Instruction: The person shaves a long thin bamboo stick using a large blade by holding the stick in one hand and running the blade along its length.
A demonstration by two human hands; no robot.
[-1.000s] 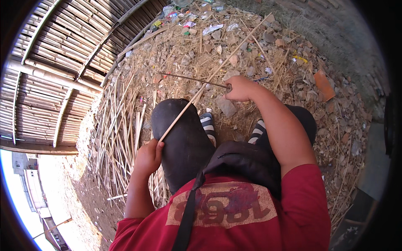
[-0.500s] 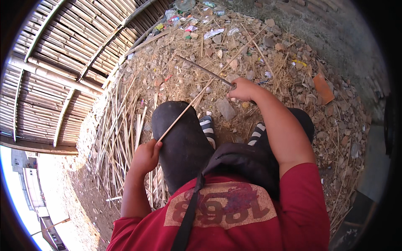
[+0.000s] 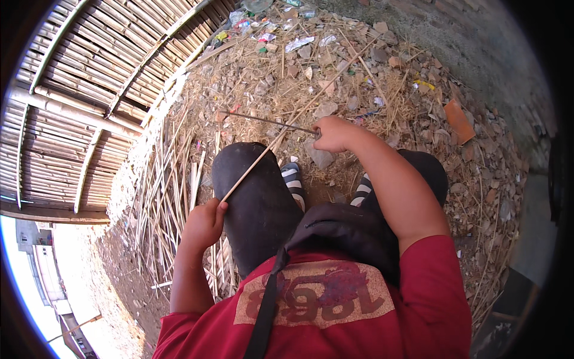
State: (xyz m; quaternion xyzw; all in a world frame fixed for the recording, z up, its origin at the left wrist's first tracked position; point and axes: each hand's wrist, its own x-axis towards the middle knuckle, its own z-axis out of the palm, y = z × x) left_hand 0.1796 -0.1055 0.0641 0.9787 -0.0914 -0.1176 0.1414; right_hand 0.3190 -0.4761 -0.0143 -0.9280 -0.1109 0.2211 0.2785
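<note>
- The left hand (image 3: 203,224) is closed around the near end of a long thin bamboo strip (image 3: 281,140), just beside the left knee (image 3: 245,173).
- The bamboo strip runs from that hand up and away over the black-trousered left knee, past the right hand, and on across the ground toward the rubble at the far side.
- The right hand (image 3: 332,133) is clenched around the handle of a thin dark blade (image 3: 263,119), which points leftward from the fist and crosses the bamboo strip near the hand.
- Whether the blade actually touches the strip where they cross cannot be told.
- Both feet in black-and-white striped sandals (image 3: 293,179) rest on the ground (image 3: 382,90) between the knees, just below the right hand.
- A flat grey stone (image 3: 320,155) lies on the ground just beneath the right fist.
- A black bag (image 3: 341,230) sits in the lap, its strap running down across the red shirt (image 3: 335,305).
- A loose heap of split bamboo slats (image 3: 173,185) lies on the ground to the left of the left knee, along the foot of a bamboo wall (image 3: 78,96).
- Dry straw, broken bricks and bits of coloured litter (image 3: 263,27) cover the ground beyond the hands; an orange brick shard (image 3: 459,119) lies well to the right.
</note>
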